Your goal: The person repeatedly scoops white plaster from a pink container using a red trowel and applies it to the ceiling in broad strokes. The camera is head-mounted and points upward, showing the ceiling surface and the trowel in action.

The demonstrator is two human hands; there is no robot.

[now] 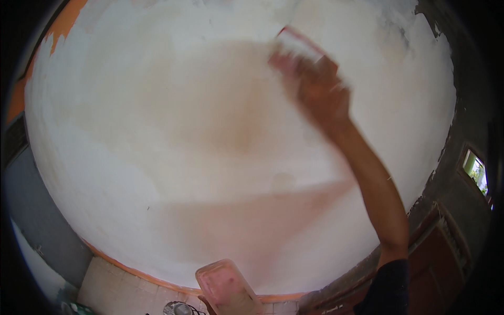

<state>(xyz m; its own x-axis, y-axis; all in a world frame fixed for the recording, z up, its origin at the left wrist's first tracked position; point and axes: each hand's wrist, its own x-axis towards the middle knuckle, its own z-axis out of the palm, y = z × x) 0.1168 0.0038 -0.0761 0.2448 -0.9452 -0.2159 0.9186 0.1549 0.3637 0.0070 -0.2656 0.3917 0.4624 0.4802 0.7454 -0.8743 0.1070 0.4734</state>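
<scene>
My right hand [323, 94], blurred by motion, grips a flat white tool with a red edge [296, 39] against or just in front of a large white, patchily coated wall [131, 105]. Its shadow falls on the wall. At the lower middle, my left hand [207, 305] holds a shallow pinkish plastic container [226, 286] from below its left side; most of that hand is hidden behind it.
Orange paint [63, 21] shows at the upper left, beside a grey panel [47, 210]. At right are a dark grey wall [454, 131], a small window [475, 170] and a reddish-brown door [436, 262]. A metal object with cables [181, 310] lies near the tiled floor [115, 278].
</scene>
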